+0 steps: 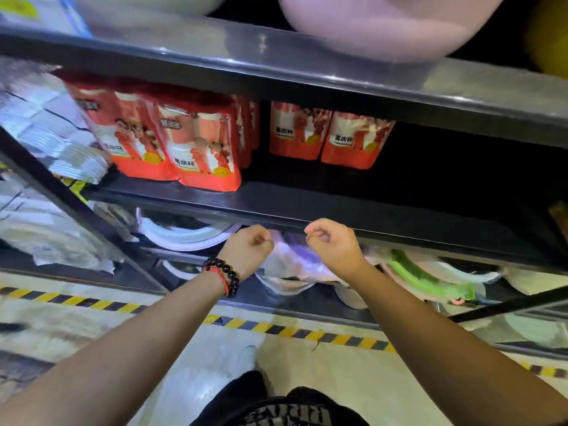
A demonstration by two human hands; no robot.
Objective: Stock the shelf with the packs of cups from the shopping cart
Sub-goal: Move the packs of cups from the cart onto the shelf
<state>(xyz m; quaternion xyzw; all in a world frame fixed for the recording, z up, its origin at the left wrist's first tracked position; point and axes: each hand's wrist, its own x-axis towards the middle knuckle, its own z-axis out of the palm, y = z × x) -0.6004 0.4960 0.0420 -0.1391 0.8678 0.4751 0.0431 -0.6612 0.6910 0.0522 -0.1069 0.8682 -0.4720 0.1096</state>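
Black shelf (307, 207) holds red cup packs (203, 149); striped floor tape (307, 332) below.

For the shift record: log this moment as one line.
left hand: curled, empty | right hand: curled, empty | packs of cups: upright on shelf | shopping cart: not in view
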